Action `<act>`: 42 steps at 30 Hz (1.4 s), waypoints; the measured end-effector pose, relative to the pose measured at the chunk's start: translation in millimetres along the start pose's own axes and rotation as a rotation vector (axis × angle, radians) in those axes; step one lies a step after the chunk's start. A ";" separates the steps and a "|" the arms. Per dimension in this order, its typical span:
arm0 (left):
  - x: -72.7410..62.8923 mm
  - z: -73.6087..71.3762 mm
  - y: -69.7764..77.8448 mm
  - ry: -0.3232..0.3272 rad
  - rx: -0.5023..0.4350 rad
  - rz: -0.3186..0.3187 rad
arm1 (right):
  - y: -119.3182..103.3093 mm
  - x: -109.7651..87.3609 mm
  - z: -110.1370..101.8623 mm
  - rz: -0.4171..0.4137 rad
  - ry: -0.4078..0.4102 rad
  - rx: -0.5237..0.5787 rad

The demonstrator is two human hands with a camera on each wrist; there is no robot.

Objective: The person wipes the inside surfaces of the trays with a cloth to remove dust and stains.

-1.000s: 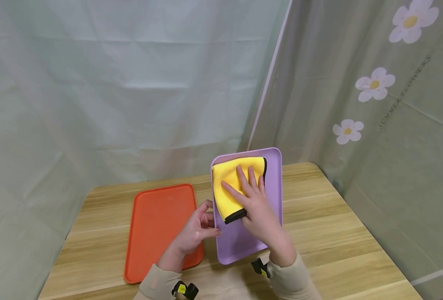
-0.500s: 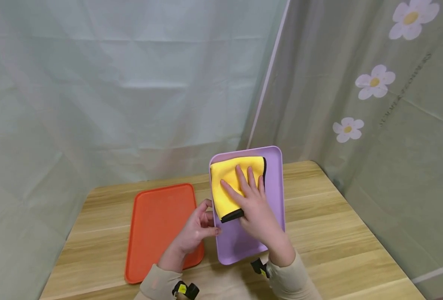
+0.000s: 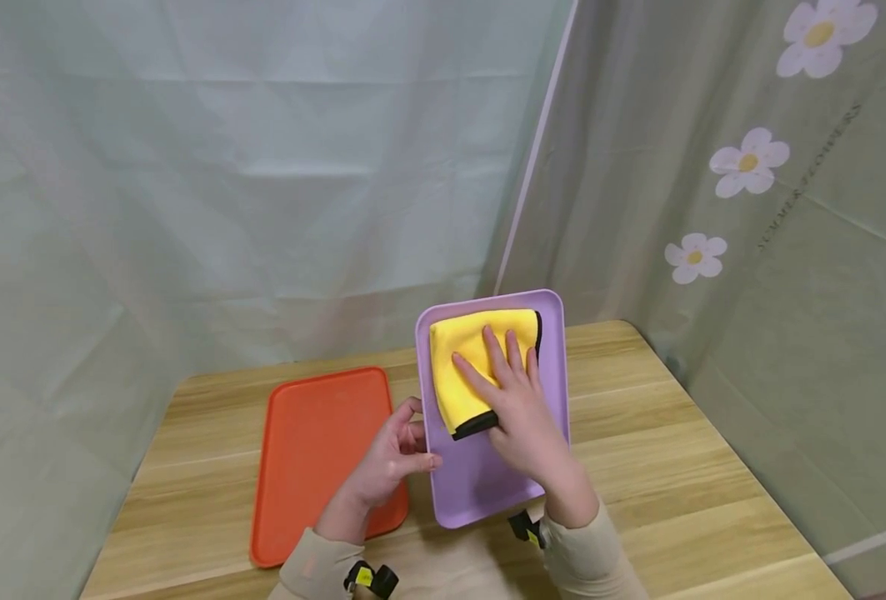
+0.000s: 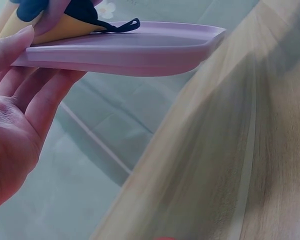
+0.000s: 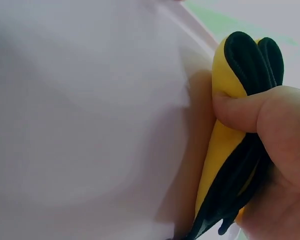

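Observation:
A purple tray (image 3: 480, 479) with a raised rim is held up off the table, tilted, in the head view. My left hand (image 3: 384, 467) grips its left edge, thumb over the rim and fingers underneath, as the left wrist view shows. On the tray's inner face lies a folded yellow cloth (image 3: 453, 387) with black edging. My right hand (image 3: 521, 408) presses on the cloth with spread fingers. The right wrist view shows the thumb (image 5: 237, 110) tucked against the cloth's tray side, so its folds are held between thumb and fingers.
An orange tray (image 3: 318, 467) lies flat on the wooden table (image 3: 660, 467), left of the purple one and partly behind my left forearm. Pale curtains (image 3: 300, 183) hang behind the table and along its right side, with printed white flowers (image 3: 750, 162).
My right hand and the yellow cloth shift slightly left, then back right across the purple tray. The left hand keeps its grip on the rim, and the tray barely moves.

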State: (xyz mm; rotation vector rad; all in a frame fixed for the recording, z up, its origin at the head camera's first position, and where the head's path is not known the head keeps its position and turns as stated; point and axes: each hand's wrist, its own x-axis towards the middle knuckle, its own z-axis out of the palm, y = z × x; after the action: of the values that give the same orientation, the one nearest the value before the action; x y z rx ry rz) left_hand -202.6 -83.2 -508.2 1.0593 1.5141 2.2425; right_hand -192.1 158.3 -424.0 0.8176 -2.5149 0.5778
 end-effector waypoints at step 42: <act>-1.5 -6.8 4.1 -0.011 -0.023 0.042 | 20.4 -4.6 -12.3 0.015 0.063 0.075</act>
State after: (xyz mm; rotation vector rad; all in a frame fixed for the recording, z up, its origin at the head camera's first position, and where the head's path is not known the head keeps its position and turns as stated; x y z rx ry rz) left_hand -205.3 -90.6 -506.7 1.1052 1.4713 2.2721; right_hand -198.2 181.7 -421.4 0.7957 -2.4566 0.6952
